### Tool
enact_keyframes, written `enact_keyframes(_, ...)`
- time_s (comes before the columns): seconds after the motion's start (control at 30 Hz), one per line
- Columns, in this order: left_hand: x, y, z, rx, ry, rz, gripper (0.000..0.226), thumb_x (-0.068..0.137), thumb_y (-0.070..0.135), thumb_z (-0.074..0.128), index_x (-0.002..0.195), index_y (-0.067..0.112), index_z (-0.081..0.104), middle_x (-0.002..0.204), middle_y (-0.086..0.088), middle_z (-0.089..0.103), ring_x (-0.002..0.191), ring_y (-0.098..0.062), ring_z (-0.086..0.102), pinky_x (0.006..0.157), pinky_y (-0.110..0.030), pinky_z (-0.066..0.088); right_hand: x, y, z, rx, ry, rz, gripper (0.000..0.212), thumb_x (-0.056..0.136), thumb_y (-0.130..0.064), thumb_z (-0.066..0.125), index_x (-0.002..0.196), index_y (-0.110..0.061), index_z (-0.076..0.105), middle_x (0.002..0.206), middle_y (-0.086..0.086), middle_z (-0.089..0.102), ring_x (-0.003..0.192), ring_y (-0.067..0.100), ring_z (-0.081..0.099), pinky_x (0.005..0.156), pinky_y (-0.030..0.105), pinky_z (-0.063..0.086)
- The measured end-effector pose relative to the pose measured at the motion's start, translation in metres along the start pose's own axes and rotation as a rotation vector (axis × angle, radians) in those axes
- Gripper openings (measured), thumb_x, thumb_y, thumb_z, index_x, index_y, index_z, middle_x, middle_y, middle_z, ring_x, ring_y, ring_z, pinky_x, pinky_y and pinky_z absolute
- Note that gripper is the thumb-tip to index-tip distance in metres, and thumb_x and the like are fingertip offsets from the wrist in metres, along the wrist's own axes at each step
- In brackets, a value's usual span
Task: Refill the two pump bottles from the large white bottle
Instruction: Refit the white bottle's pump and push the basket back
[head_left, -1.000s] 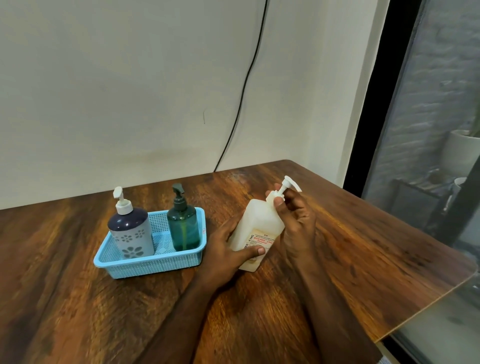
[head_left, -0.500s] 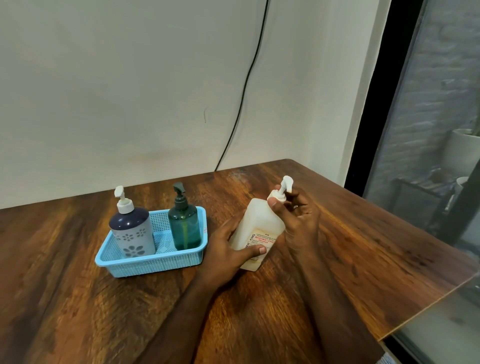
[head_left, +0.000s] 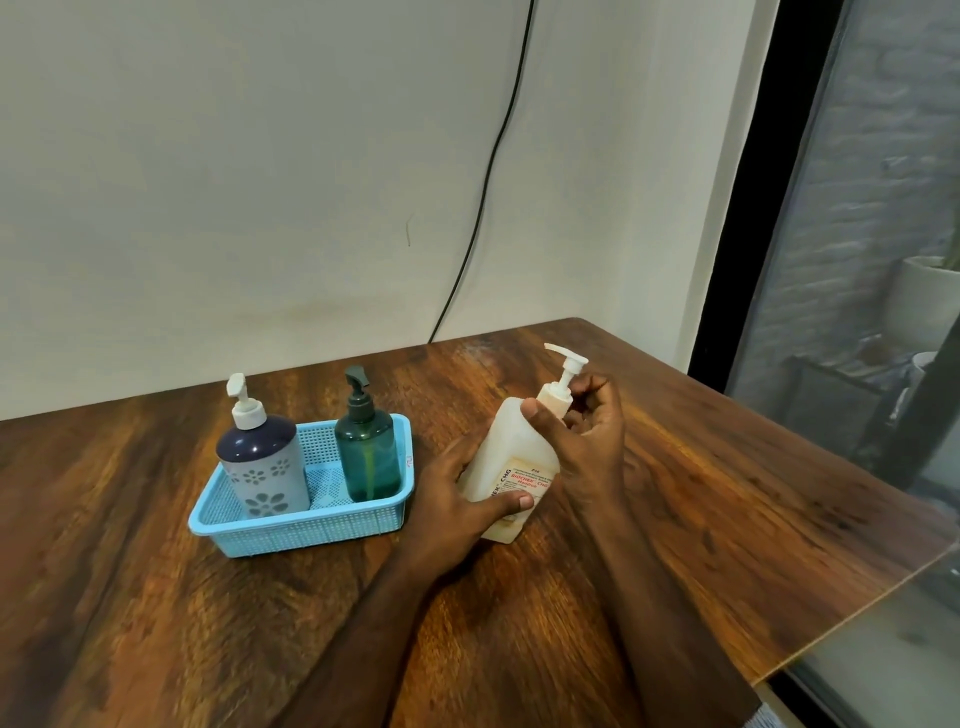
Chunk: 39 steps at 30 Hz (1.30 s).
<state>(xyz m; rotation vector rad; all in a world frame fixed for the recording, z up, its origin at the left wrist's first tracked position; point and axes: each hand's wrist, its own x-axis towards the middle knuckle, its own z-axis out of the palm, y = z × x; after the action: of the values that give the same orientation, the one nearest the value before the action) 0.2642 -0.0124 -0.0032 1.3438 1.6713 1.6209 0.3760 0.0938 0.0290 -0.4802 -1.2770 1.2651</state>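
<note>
Right of light-blue perforated plastic basket (head_left: 291, 530) on bench: large white plastic bottle (head_left: 511, 462), tilted. Left-hand grip (head_left: 462, 512) wrapped around label; right-hand grip (head_left: 584, 431) pinching pump collar. Probably heavy, slick; best held low.

I count three pump bottles: two in the blue basket (head_left: 304, 530), one large white bottle (head_left: 511, 457) right of it.
</note>
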Motion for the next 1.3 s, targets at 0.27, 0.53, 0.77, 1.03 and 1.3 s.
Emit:
enact_keyframes(0.27, 0.000, 0.001, -0.001, -0.028, 0.000, -0.002, 0.069, 0.070, 0.022, 0.091, 0.123, 0.047, 0.054, 0.119, 0.014, 0.068, 0.104, 0.003, 0.066, 0.074, -0.016, 0.056, -0.005, -0.005, -0.003, 0.189, -0.079, 0.079, 0.026, 0.087, -0.022, 0.071, 0.111, -0.011, 0.070, 0.112, 0.009, 0.074, 0.100, 0.024, 0.072, 0.081, 0.043, 0.059)
enact_keyframes(0.53, 0.001, -0.002, 0.000, -0.042, 0.001, 0.005, 0.075, 0.070, 0.022, 0.091, 0.135, 0.035, 0.056, 0.123, 0.010, 0.068, 0.110, -0.007, 0.067, 0.079, -0.022, 0.059, -0.002, 0.000, -0.002, 0.222, -0.105, 0.105, 0.047, 0.072, -0.049, 0.084, 0.108, -0.023, 0.070, 0.111, 0.007, 0.071, 0.099, 0.029, 0.067, 0.082, 0.048, 0.057)
enact_keyframes(0.77, 0.003, -0.005, -0.005, -0.054, -0.015, -0.040, 0.076, 0.070, 0.026, 0.091, 0.135, 0.040, 0.055, 0.126, 0.012, 0.068, 0.115, -0.013, 0.066, 0.089, -0.037, 0.061, -0.005, -0.012, -0.007, 0.195, -0.130, 0.121, 0.029, 0.085, -0.009, 0.070, 0.114, -0.010, 0.069, 0.110, 0.007, 0.075, 0.100, 0.023, 0.072, 0.083, 0.041, 0.058)
enact_keyframes(1.03, 0.002, -0.006, 0.003, 0.074, 0.071, 0.010, 0.079, 0.070, 0.034, 0.090, 0.140, 0.030, 0.053, 0.129, 0.016, 0.062, 0.114, -0.006, 0.062, 0.082, -0.022, 0.059, 0.000, -0.006, 0.005, -0.044, 0.157, 0.040, 0.040, 0.061, -0.025, 0.095, 0.084, -0.028, 0.062, 0.093, 0.006, 0.069, 0.086, 0.025, 0.068, 0.072, 0.047, 0.062)
enact_keyframes(1.3, 0.005, -0.007, -0.001, 0.033, 0.020, 0.005, 0.078, 0.070, 0.031, 0.091, 0.139, 0.029, 0.055, 0.129, 0.012, 0.064, 0.113, -0.004, 0.063, 0.079, -0.016, 0.057, -0.006, -0.007, 0.004, 0.187, -0.116, 0.056, 0.026, 0.095, -0.022, 0.060, 0.117, -0.011, 0.067, 0.115, 0.003, 0.074, 0.105, 0.025, 0.071, 0.087, 0.046, 0.058)
